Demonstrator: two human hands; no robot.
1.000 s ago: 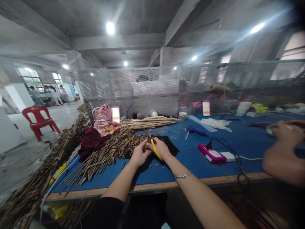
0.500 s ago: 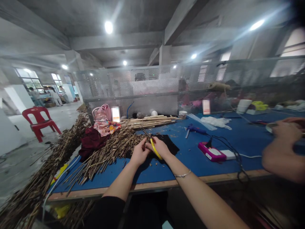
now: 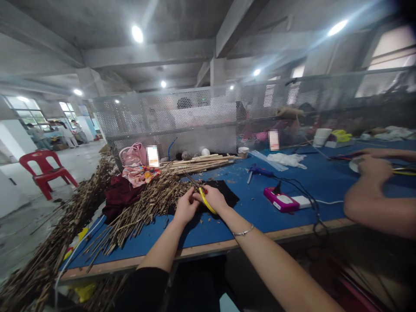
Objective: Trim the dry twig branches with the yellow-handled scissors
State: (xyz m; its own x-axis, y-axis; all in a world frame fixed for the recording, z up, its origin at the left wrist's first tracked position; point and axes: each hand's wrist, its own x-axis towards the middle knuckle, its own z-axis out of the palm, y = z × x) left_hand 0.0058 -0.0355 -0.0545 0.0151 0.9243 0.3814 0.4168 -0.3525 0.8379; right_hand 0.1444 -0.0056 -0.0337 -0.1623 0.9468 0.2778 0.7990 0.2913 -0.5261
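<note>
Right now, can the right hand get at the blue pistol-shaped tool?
Probably yes: mostly flat black sheet and blue tabletop show between the right hand and the blue pistol-shaped tool, though the hand's grip is taken up by yellow-handled scissors.

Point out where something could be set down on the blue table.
The blue table has bare patches between the black cloth and magenta power box, and between the white glove-like bundle and the co-worker's arm. Crowded: the left, under dried stems and dark red cloth, and around the scissors.
</note>
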